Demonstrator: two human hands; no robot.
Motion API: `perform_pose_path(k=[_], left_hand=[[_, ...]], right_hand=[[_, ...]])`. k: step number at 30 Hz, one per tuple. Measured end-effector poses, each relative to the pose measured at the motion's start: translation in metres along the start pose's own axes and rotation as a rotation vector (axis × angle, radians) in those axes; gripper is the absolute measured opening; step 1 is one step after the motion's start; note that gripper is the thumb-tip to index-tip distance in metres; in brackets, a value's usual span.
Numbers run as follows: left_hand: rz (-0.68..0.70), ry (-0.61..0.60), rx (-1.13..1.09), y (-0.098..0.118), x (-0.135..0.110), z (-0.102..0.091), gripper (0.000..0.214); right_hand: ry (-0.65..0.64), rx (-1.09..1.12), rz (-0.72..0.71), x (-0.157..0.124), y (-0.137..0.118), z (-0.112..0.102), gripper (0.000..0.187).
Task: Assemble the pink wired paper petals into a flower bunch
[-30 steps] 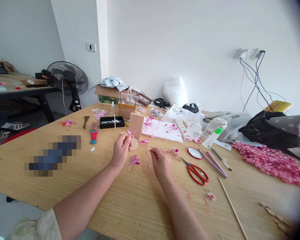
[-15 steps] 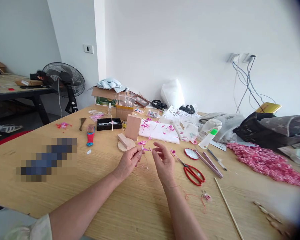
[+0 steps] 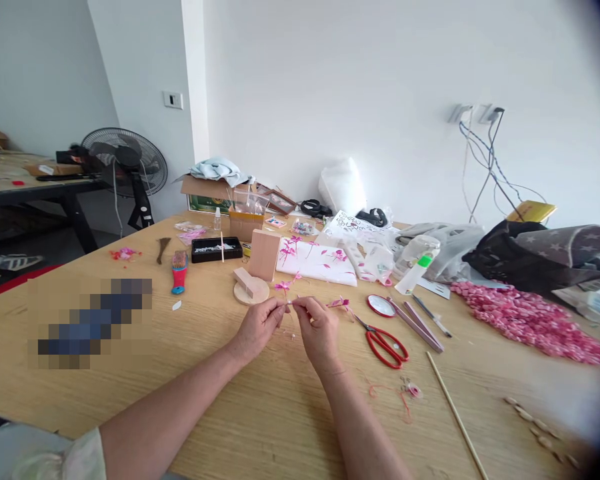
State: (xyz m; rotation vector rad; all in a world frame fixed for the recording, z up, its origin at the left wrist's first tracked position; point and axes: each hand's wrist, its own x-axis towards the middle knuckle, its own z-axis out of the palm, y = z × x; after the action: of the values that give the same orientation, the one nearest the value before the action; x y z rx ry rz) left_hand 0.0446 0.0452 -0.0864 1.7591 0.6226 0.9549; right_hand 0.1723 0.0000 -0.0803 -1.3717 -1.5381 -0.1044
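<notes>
My left hand [image 3: 261, 325] and my right hand [image 3: 318, 327] meet fingertip to fingertip above the wooden table [image 3: 130, 393]. Between them they pinch a small pink flower piece [image 3: 284, 288] on a thin wire. Just beyond the hands stands a round wooden base with a small block [image 3: 250, 288]. Another pink flower piece [image 3: 341, 303] lies on the table to the right of my right hand. Red-handled scissors [image 3: 386, 344] lie further right.
A white cloth with pink flower pieces [image 3: 316, 261] and a wooden block [image 3: 263, 254] sit behind the hands. A heap of pink petals [image 3: 530, 321] fills the right side. A thin wooden stick [image 3: 455, 415], a round mirror [image 3: 381, 306], a brush [image 3: 179, 271] and a black tray [image 3: 216, 248] lie around.
Both hands rose off the table and came together. The left hand left the round base and now shares the pink flower piece with the right hand.
</notes>
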Motion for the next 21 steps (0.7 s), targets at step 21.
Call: perform_pose_path(k=[21], left_hand=[[-0.092,0.148,-0.079,-0.003,0.003,-0.007,0.027]], right_hand=[[0.092,0.368,0.297,0.005,0.007,-0.003,0.033]])
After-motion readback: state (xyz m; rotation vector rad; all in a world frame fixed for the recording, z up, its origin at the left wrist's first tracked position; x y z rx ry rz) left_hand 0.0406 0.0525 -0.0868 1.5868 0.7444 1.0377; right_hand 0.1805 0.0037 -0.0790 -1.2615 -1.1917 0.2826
